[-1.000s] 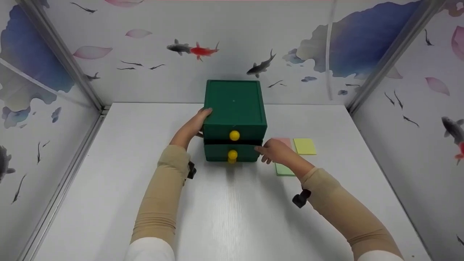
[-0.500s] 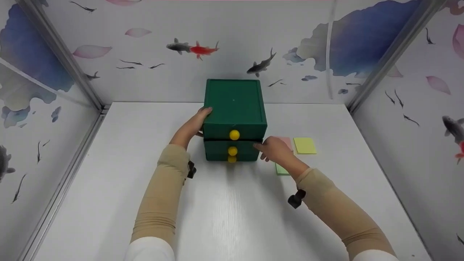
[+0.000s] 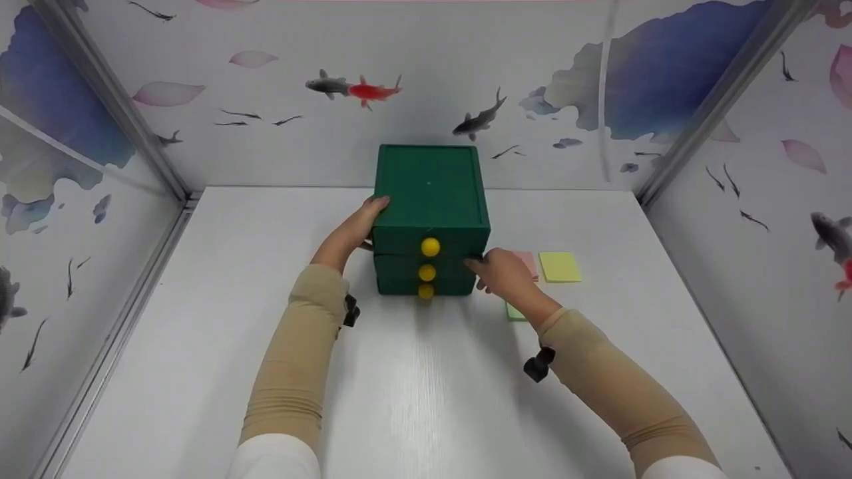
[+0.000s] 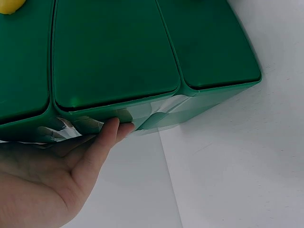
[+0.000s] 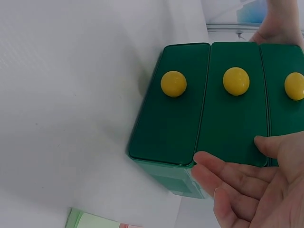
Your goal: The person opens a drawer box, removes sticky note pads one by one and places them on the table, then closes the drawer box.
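Note:
A green three-drawer box [image 3: 429,186] stands against the back wall, its drawers stacked one above another. Each front carries a round yellow knob [image 5: 174,84], and in the right wrist view all three fronts look flush. My left hand [image 3: 356,226] rests on the box's left side, thumb at the top edge; the left wrist view shows its fingers [image 4: 97,154] extended along the clear-taped side. At the front right corner is my right hand [image 3: 509,273]. Its thumb touches the middle drawer [image 5: 232,123], while its fingers lie loosely by the box's side.
Right of the box lie a yellow sticky-note pad [image 3: 560,267], a pink pad [image 3: 526,261] and a green pad [image 3: 516,313], the last two partly hidden by my right hand. White walls with printed fish enclose the white table [image 3: 399,399].
The middle drawer has slid back into the box, closing the dark gap beneath the top drawer. My right hand has moved slightly forward with it; my left hand has stayed put.

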Demonstrator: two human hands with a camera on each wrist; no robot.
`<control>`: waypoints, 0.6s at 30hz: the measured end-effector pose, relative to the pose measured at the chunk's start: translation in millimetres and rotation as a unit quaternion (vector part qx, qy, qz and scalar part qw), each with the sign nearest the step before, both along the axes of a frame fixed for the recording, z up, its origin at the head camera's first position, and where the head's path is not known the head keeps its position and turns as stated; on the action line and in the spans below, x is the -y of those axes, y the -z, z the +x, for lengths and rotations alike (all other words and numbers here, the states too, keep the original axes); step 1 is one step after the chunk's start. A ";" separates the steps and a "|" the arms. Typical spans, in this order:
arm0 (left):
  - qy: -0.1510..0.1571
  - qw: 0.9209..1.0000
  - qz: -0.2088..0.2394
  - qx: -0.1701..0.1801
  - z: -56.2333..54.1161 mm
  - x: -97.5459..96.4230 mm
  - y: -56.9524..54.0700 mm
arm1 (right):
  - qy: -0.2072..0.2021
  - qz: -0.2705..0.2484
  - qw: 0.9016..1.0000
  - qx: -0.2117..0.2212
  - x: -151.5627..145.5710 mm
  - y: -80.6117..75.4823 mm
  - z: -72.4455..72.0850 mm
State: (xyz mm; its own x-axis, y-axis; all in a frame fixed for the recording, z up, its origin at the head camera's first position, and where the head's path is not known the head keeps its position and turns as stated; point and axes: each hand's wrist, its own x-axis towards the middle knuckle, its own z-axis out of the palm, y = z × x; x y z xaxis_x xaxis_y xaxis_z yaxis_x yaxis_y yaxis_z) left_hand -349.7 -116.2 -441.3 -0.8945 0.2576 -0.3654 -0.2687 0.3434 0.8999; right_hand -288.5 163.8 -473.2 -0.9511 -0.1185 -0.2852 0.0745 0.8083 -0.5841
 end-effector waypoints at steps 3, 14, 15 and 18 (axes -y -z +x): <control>-0.001 1.000 0.000 0.002 0.0 -0.3 -0.7 | 0.000 0.008 1.000 -0.001 0.0 0.6 -0.6; 0.001 1.000 -0.007 0.003 0.1 -0.4 -0.1 | 0.001 0.028 1.000 0.010 0.5 1.2 -5.1; 0.001 1.000 -0.006 0.003 0.0 -0.4 0.0 | 0.001 0.027 1.000 0.010 0.4 1.1 -5.4; 0.001 1.000 -0.005 0.002 -0.1 -0.1 0.0 | 0.000 0.023 1.000 0.010 -0.5 1.5 -6.8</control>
State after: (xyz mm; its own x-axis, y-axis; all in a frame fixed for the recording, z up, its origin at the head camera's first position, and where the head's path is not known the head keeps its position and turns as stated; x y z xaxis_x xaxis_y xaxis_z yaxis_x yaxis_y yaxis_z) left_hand -349.8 -116.1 -441.3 -0.8922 0.2565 -0.3719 -0.2719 0.3524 0.8955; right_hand -295.4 164.3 -474.7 -0.9453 -0.1058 -0.3084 0.0846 0.8338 -0.5455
